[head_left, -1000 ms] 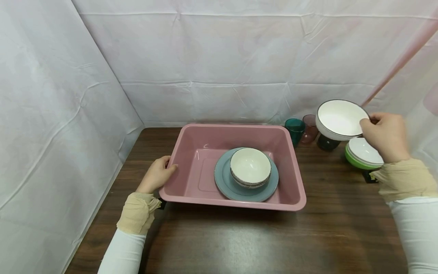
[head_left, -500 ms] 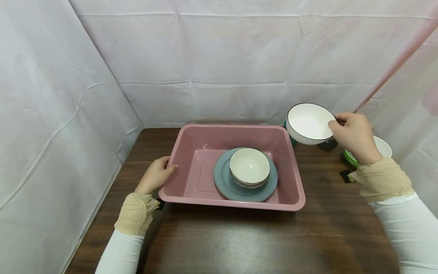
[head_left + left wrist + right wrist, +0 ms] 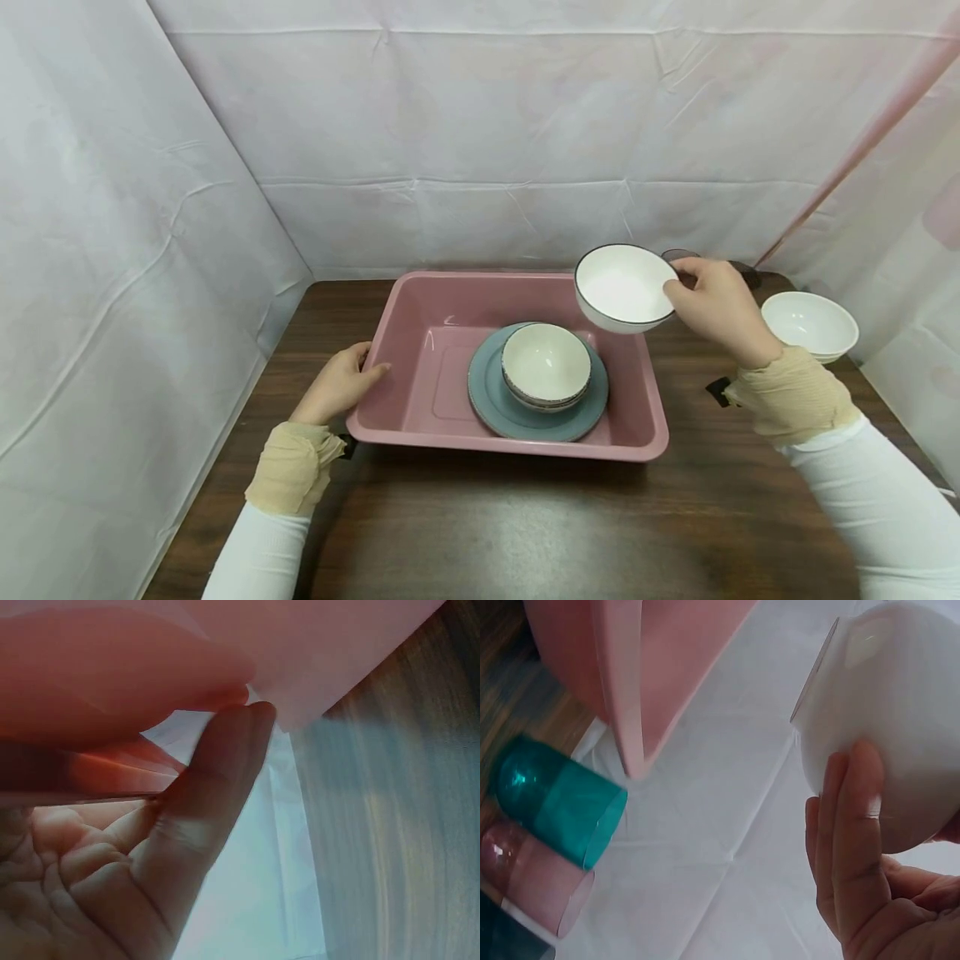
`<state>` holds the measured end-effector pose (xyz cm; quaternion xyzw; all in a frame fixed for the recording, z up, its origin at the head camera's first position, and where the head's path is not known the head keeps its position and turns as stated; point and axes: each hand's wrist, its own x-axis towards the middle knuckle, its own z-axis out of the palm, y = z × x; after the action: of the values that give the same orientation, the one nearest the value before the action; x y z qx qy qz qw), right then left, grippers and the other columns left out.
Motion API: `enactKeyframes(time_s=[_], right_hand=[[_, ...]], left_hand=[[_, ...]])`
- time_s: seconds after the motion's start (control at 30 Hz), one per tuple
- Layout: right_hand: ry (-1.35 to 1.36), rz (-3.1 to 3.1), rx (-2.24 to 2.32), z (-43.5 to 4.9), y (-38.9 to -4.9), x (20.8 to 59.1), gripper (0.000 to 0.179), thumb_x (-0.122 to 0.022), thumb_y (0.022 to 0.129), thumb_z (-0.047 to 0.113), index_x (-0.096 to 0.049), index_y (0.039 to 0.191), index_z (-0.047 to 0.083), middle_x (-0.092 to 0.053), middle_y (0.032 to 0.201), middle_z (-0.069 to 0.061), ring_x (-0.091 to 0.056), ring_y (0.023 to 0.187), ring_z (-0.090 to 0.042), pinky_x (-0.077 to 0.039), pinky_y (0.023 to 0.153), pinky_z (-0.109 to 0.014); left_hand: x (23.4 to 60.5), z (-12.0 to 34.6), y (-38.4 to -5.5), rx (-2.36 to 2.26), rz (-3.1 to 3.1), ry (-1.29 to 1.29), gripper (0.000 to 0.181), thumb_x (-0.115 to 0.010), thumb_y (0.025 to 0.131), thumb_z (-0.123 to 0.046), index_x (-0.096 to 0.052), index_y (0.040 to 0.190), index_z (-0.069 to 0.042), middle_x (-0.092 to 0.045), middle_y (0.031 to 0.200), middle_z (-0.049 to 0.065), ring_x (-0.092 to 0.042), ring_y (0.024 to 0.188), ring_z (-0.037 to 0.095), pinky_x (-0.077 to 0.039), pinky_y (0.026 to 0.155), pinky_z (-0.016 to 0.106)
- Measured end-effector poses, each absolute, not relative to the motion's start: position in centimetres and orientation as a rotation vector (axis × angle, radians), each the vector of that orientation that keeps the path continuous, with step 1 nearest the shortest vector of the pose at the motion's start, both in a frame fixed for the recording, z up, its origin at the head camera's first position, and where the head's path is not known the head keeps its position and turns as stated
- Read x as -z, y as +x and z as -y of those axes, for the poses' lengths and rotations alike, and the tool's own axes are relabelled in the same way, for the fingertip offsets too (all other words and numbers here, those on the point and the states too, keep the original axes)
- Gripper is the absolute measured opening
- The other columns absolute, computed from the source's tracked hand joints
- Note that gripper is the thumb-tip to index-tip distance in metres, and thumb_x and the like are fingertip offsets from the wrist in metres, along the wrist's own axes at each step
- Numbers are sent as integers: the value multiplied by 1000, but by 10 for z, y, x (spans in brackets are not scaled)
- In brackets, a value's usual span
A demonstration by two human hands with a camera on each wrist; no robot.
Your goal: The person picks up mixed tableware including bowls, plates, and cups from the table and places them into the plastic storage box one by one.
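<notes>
In the head view, my right hand (image 3: pixel 716 304) pinches the rim of a white bowl (image 3: pixel 624 285) with a dark edge, thumb inside. The bowl is held up over the back right corner of a pink basin (image 3: pixel 442 367). The right wrist view shows its fingers (image 3: pixel 855 817) spread against the bowl's outer wall. My left hand (image 3: pixel 341 383) grips the basin's left rim, thumb inside and the other fingers underneath. Inside the basin lies a blue-grey plate (image 3: pixel 487 400), with a stack of cream bowls (image 3: pixel 546 362) on it.
To the right, a white bowl (image 3: pixel 812 323) stands on the dark wooden table (image 3: pixel 525 533). Beyond the basin's right side are a green tumbler (image 3: pixel 562 802), a pink tumbler (image 3: pixel 536 877) and a dark one (image 3: pixel 506 934). White cloth (image 3: pixel 480 150) hangs behind and at both sides.
My right hand has carried the white bowl left, from above the tumblers to over the basin's back right corner. My left hand has stayed at the basin's rim.
</notes>
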<state>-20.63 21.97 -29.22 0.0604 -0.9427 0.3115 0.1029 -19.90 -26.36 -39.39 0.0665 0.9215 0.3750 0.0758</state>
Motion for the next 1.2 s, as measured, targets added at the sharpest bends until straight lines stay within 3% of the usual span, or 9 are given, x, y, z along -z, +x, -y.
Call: enactKeyframes(time_s=[0.23,0.37,0.63,0.97,1.07,1.2], right_hand=[[280,2834,-969,-206,-206,299,36,-45,90,10,-66,116,-5,-50,53,2,-35,46,-7,-35,49,-26],[274,2873,-1014,-200,-205,303,34,-46,91,11,-66,116,-2,-47,52,3,-36,46,-9,-36,48,-26],[281,2898,-1021,-192,-203,305,34,-47,90,13,-67,115,1,-42,49,6,-39,47,-10,-36,46,-28],[351,2931,-1038,-185,-199,304,40,-48,91,11,-61,125,-4,-37,48,7,-34,43,-8,-32,44,-25],[380,2935,-1038,-180,-198,304,35,-48,91,10,-63,120,-2,-46,52,3,-40,46,-9,-35,46,-26],[416,2916,-1029,-175,-198,306,30,-49,90,10,-67,111,0,-68,73,-7,-59,65,-17,-45,58,-27]], left_hand=[[376,266,-194,-1050,-2815,167,68,-56,98,-28,-29,149,7,-51,138,30,-61,115,41,-53,91,48],[351,268,-190,-997,-2907,129,68,-56,98,-31,-29,151,2,-46,145,27,-59,119,42,-51,94,53],[306,248,-185,-1098,-3016,224,66,-57,97,-40,-37,148,-3,-51,141,21,-59,119,40,-48,96,53],[299,174,-194,-1297,-2922,513,48,-60,97,-31,-52,138,-7,-65,124,13,-65,111,27,-52,95,41],[299,154,-198,-1286,-2857,522,47,-59,97,-36,-55,135,-9,-66,122,8,-66,108,23,-53,93,39],[300,132,-203,-1222,-2786,540,51,-58,96,-42,-55,134,-8,-67,122,5,-65,109,20,-53,92,39]])
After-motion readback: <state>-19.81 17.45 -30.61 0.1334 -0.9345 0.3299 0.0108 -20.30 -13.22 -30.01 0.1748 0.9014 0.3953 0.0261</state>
